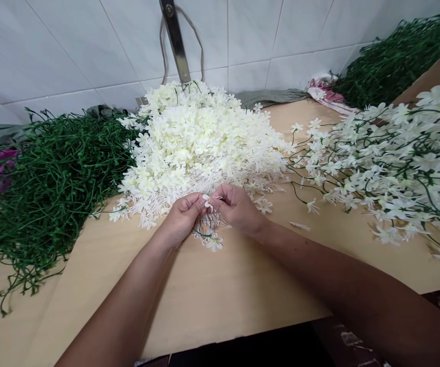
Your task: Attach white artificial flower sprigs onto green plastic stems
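blossoms [193, 132], white and heaped on the worktop [250, 300], sit straight ahead of both hands, presumably so that either can reach them with little stretching. pale strands [223, 173] spread along the near edge of that heap. green stems [59, 173] are massed on the left and stemmed white flowers [391, 168] on the right, which looks like a way of keeping bare and flowered pieces apart.

a small white flower [207, 202] is up between the two hands, just above the worktop, likely brought together there so that both sets of fingers can work on it closely. the left hand [184, 216] has thumb and forefinger pinched on its near side. the right hand [239, 209] has its fingers nearly closed, pinching a thin whitish strand [219, 197] next to it; whether flower and strand are joined is too small to tell. below them, a loose flower [214, 242] lies by a short green stem [201, 234].
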